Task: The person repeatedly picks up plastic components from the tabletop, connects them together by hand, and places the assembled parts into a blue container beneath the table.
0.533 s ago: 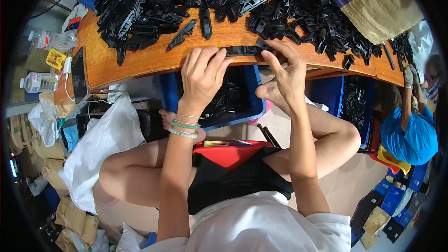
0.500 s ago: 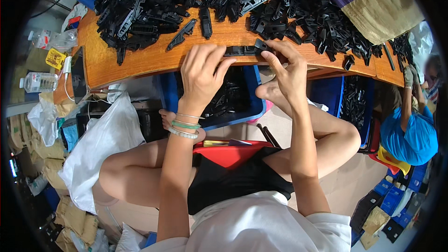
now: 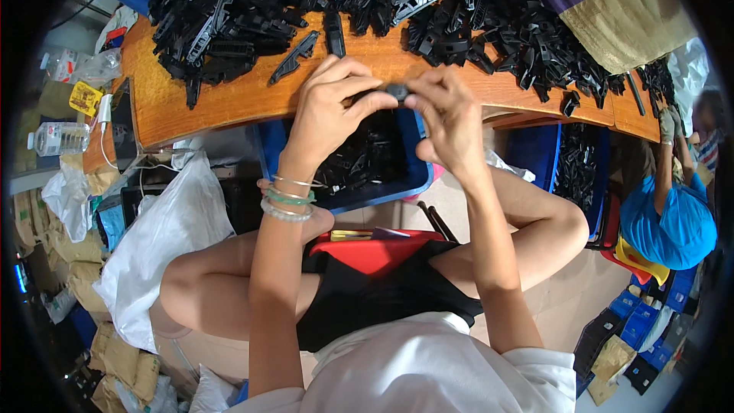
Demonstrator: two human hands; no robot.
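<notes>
Over the near edge of the wooden table [image 3: 157, 95], a small black plastic part [image 3: 397, 92] sits between my two hands. My left hand [image 3: 327, 107] is closed, thumb and fingers pinching its left side. Closed on its right side, my right hand [image 3: 449, 111] is slightly blurred, with thumb and forefinger against the part. Fingers cover most of the part. Just beyond my left hand lie two loose, long black plastic pieces, one upright in view [image 3: 334, 34] and one slanted [image 3: 294, 59].
A big heap of black plastic parts [image 3: 252, 0] spreads across the table's far side. Below the edge is a blue bin [image 3: 382, 197] holding black parts; another blue bin [image 3: 541, 157] stands to the right. A tan sack [image 3: 612, 8] lies far right. A co-worker in blue [image 3: 665, 222] sits at right.
The black part was held lengthwise, sideways between my hands; now it is turned and mostly hidden by fingers. My right hand has moved left, closer to my left hand.
</notes>
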